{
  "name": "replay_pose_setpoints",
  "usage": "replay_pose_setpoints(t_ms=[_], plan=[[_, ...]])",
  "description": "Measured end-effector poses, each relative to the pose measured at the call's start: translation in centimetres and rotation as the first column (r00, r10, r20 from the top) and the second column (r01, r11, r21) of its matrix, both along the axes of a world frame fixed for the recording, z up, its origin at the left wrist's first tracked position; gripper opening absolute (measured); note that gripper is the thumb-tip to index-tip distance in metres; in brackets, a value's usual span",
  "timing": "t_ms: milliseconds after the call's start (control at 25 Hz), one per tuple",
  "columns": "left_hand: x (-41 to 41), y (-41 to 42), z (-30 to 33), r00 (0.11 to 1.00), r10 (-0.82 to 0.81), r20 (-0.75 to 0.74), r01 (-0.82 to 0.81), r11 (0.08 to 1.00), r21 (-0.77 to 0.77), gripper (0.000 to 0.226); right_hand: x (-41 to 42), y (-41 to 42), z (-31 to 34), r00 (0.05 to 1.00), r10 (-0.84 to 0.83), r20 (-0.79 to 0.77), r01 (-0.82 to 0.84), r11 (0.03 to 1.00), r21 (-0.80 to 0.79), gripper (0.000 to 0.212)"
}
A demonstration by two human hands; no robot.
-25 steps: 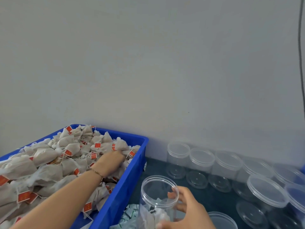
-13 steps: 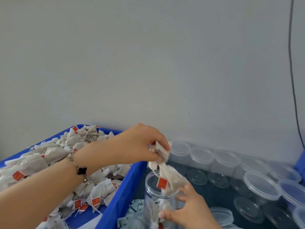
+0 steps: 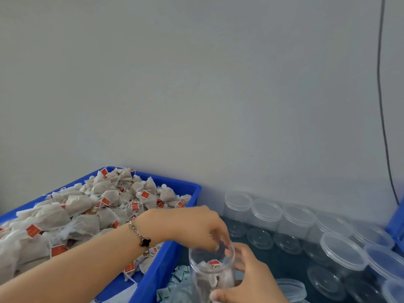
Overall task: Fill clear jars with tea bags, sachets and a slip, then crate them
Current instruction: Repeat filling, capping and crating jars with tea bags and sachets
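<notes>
Right hand (image 3: 247, 278) wrapped round jar (image 3: 211, 274), left hand (image 3: 196, 228) fingertips curled at its mouth, grip unclear, tea bags (image 3: 213, 272) now dropped inside

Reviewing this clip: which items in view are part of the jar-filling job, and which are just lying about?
In the job:
- open jar, gripped by the right hand
- left hand at its mouth
- tea bags in the blue crate
- green sachets
- empty lidded jars

Lying about:
- black cable on the wall

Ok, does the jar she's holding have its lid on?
No, the jar is open at the top, with the left hand's fingers at its rim and tea bags inside.
</notes>
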State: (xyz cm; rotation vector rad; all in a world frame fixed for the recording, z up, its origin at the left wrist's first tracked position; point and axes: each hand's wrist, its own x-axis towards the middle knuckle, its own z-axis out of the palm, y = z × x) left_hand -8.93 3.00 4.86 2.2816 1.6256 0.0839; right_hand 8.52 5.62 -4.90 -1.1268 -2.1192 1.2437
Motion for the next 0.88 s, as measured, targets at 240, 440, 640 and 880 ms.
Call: replay_pose_setpoints(t_ms=[240, 440, 640, 880], plan=[[-8.7, 2.6, 0.3, 0.912, 0.397, 0.1, -0.41, 0.885, 0.22, 0.022, 0.3, -0.3, -0.1, 1.0, -0.014, -0.002, 0.014, 0.997, -0.071, 0.091], [-13.9, 1.9, -10.5, 0.841, 0.497, -0.214, -0.504, 0.863, 0.025, 0.029, -0.5, 0.5, 0.2, 1.0, -0.025, -0.019, 0.021, 0.985, -0.169, 0.072], [-14.4, 2.1, -12.8, 0.808, 0.493, -0.322, -0.478, 0.868, 0.132, 0.024, -0.9, 0.9, -0.2, 0.998, -0.036, -0.056, 0.025, 0.985, -0.172, 0.079], [-13.7, 1.2, -6.3, 0.831, 0.556, -0.016, -0.532, 0.802, 0.271, 0.022, 0.3, -1.0, -1.0, 0.999, -0.039, -0.038, 0.037, 0.997, -0.067, 0.092]])
